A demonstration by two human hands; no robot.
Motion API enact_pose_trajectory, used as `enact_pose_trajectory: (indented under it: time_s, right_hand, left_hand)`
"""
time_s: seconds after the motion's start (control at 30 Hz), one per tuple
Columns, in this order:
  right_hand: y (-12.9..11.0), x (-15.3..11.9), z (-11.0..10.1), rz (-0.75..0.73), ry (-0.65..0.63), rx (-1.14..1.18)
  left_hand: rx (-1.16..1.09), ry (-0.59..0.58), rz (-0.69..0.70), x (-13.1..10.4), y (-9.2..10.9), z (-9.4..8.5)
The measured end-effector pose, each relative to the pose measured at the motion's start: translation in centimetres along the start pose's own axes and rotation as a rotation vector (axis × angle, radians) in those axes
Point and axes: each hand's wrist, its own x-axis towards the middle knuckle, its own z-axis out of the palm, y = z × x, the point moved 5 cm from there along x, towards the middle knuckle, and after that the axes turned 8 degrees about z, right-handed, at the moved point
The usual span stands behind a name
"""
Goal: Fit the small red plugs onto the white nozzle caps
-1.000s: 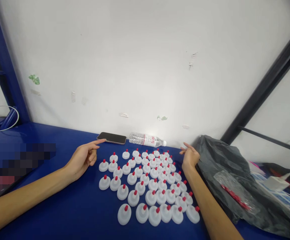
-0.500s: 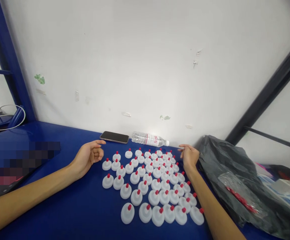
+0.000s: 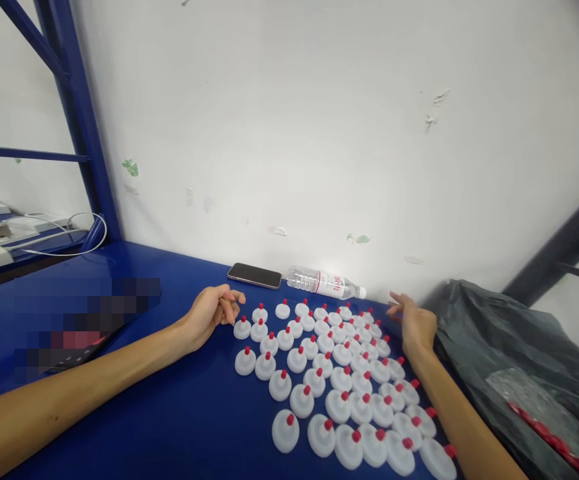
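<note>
Several round white plastic lids with red tips (image 3: 302, 401) stand in loose rows on the blue table (image 3: 184, 413). At their left edge is my left hand (image 3: 215, 313), fingers loosely curled and apart, holding nothing. My right hand (image 3: 414, 323) rests at the right edge of the group, beside the black bag, its index finger stretched toward the wall and nothing visible in it; its other fingers are partly hidden. Behind the lids lie a black phone (image 3: 255, 275) and a clear plastic bottle (image 3: 326, 283) on its side.
On the right a black plastic bag (image 3: 499, 327) carries a clear bag of red pieces (image 3: 544, 420). A dark, partly blurred object (image 3: 104, 327) lies at left. White wall (image 3: 279, 133) behind; blue frame (image 3: 82, 120) and white cables (image 3: 64, 233) at far left.
The view has turned left, so the lids, phone and bottle appear further right. Both hands keep nearly the same places beside the lids, with slight changes in their fingers.
</note>
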Motion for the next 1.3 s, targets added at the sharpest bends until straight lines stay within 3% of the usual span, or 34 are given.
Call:
enact_pose_trajectory:
  time_s: [0.17,0.3,0.63,0.83,1.07,1.3]
  right_hand:
    - [-0.8,-0.2,-0.2,-0.008,-0.069,-0.247]
    - [-2.0,-1.0,-0.1,-0.058,-0.052,-0.377]
    - [-4.0,-1.5,-0.8,-0.249,0.066,-0.41]
    - [-2.5,-0.7,-1.4,-0.17,0.018,-0.424]
    - [-3.2,-1.2,-0.7,-0.088,-0.005,-0.601]
    - [-3.7,-1.8,0.1,-0.149,-0.036,-0.706]
  left_hand:
    - [-0.002,-0.022,0.007,0.0,0.0,0.2]
    - [-0.011,0.03,0.01,0.2,-0.2,-0.1]
    - [0.055,0.131,0.078,-0.5,1.0,-0.3]
    - [0.135,0.175,0.107,0.0,0.7,-1.0]
    - [0.098,0.089,0.1,-0.1,0.3,-0.1]
    - [0.083,0.071,0.003,0.0,0.0,-0.2]
